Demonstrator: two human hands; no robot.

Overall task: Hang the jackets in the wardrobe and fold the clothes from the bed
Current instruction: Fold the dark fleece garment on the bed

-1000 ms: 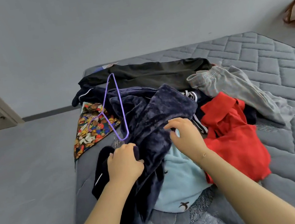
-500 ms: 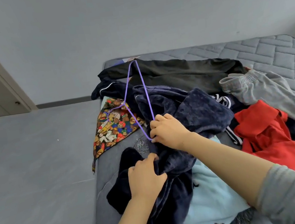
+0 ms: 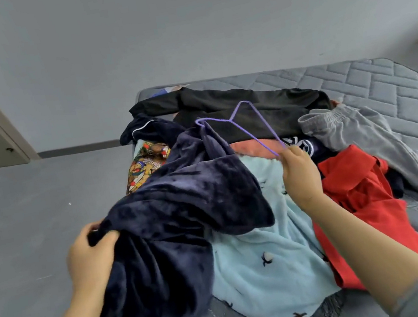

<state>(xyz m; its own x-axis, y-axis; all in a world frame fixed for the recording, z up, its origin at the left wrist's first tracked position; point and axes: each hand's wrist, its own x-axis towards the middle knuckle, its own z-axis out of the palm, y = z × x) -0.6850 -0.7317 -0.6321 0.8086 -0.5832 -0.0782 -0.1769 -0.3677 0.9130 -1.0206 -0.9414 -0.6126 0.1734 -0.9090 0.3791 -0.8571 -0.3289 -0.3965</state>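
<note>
- Right hand (image 3: 301,179) now pinches one end of the purple hanger (image 3: 241,128), swung over toward 1 o'clock from its earlier lie at 11.
- Left hand (image 3: 89,257), fingers curled, grips the navy plush jacket (image 3: 184,217), bunched higher at 7 o'clock on the bed (image 3: 384,90).
- Far hanger end seems tucked into the collar; likely threading begins.

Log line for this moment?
left hand: grips navy fleece jacket | right hand: pinches purple hanger | hanger partly inside jacket
</note>
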